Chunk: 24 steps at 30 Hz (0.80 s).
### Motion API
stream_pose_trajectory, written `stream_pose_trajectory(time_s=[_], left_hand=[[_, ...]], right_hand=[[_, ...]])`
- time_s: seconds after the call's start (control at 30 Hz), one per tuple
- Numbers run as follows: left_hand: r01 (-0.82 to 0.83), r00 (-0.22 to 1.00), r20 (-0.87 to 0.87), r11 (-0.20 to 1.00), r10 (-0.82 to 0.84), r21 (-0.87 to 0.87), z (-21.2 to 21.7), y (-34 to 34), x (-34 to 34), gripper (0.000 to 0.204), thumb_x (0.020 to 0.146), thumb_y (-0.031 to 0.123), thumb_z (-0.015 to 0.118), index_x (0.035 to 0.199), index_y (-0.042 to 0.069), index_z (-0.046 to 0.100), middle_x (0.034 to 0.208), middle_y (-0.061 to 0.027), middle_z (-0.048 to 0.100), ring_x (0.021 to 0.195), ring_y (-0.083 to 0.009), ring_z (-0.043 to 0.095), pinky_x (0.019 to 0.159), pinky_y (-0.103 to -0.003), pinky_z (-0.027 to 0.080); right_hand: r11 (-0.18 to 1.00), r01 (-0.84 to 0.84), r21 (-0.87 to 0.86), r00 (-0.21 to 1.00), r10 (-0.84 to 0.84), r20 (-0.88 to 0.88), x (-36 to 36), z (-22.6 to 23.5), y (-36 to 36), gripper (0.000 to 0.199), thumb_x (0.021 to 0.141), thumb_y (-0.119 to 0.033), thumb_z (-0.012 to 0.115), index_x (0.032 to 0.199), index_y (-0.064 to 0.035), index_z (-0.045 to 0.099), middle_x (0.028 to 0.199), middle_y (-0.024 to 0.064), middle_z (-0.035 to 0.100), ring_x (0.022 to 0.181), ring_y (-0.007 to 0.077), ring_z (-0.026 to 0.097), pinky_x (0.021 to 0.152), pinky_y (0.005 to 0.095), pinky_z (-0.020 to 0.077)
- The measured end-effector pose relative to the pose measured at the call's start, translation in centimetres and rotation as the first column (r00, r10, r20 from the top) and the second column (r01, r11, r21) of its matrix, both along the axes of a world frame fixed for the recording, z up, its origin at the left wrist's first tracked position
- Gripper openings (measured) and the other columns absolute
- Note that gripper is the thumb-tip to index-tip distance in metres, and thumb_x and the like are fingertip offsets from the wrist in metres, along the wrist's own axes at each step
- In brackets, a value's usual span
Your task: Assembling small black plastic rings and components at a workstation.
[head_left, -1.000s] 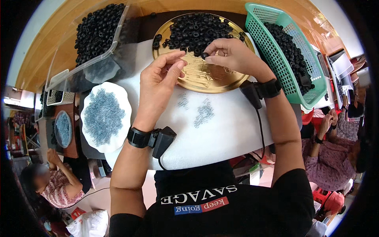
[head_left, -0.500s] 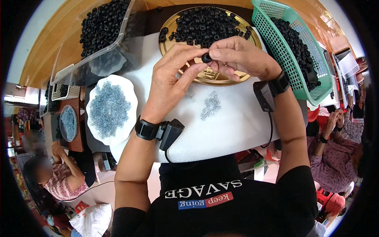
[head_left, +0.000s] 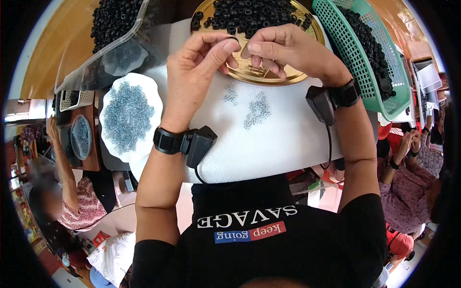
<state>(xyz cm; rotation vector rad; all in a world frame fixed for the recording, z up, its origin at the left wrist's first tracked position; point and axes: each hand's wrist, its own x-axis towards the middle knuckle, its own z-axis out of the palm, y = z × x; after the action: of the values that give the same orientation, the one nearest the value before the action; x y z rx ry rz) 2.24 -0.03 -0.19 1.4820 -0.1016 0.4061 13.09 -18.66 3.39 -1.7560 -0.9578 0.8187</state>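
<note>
My left hand (head_left: 192, 72) pinches a small black ring-shaped piece (head_left: 232, 38) between thumb and forefinger; only its dark edge shows. Just to the right, my right hand (head_left: 293, 50) has thumb and forefinger drawn together and the other fingers curled below. Whether something tiny is between those fingertips is hidden. Both hands are over the near part of a round gold tray (head_left: 269, 78), which bears a heap of black ring-shaped pieces (head_left: 249, 17). Below the tray, small clear bluish bits (head_left: 258, 110) lie in two loose patches on a white sheet (head_left: 230, 149).
A white scalloped dish (head_left: 156, 101) of clear bluish bits stands at left. Behind it is a clear plastic bin (head_left: 77, 79) of black pieces (head_left: 113, 24). A green basket (head_left: 396, 103) holds more at right. People sit on both sides. Cabled black devices (head_left: 199, 146) are strapped to my wrists.
My hands have drawn apart, the black piece staying in the left. The view has shifted, so the tray sits higher. The person at left has raised an arm toward the table.
</note>
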Motion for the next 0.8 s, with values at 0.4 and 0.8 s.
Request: stream_pose_trajectory(time_s=[0.4,0.8], left_hand=[[-0.072,0.997,-0.045,0.991,0.067,-0.113,0.0,2.3,0.4,0.022,0.093,0.016,0.061,0.110,0.003,0.064,0.094,-0.0104,0.069,0.072,-0.0111,0.062,0.062,-0.021,0.047],[-0.154,0.980,-0.165,0.946,0.110,-0.284,2.0,1.4,0.1,0.011,0.092,0.009,0.061,0.099,0.001,0.058,0.085,-0.0105,0.067,0.063,-0.0118,0.061,0.054,-0.021,0.048]], right_hand=[[0.958,-0.263,0.116,0.747,0.127,0.653,-2.1,-2.5,1.7,0.012,0.081,-0.010,0.068,0.091,-0.0035,0.068,0.079,0.0065,0.059,0.071,0.0199,0.059,0.063,0.0289,0.0456],[0.975,-0.223,0.012,0.349,0.068,0.935,-3.1,-2.9,2.6,0.010,0.073,-0.008,0.065,0.081,-0.0060,0.069,0.091,0.0059,0.060,0.078,0.0207,0.063,0.063,0.0311,0.0516]])
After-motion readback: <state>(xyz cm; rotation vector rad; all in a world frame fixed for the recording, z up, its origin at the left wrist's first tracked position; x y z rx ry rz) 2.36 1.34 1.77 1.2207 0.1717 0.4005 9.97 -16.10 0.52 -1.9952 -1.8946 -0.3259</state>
